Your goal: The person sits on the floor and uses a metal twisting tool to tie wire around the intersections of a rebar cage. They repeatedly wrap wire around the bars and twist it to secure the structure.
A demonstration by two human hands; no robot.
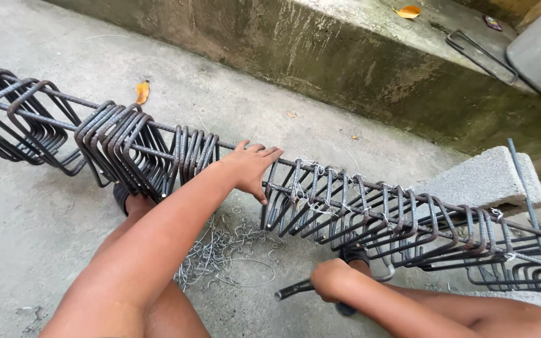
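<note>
A long cage of steel bars (370, 206) runs across the view, with square stirrups (126, 150) threaded on the long bars. My left hand (248, 166) rests on the top bar in the middle, fingers spread, touching the nearest tied stirrup. On its left, loose stirrups bunch together; on its right, the stirrups are spaced and tied with thin wire. My right hand (330, 280) is below the cage, closed on a dark metal hook tool (295, 290). My knees and legs show under the cage.
A pile of cut wire pieces (220, 250) lies on the concrete floor under the cage. A grey concrete block (483, 178) supports the cage at right. A mossy concrete step (345, 62) runs behind, with a loose stirrup (480, 53) and a dry leaf (407, 11) on it.
</note>
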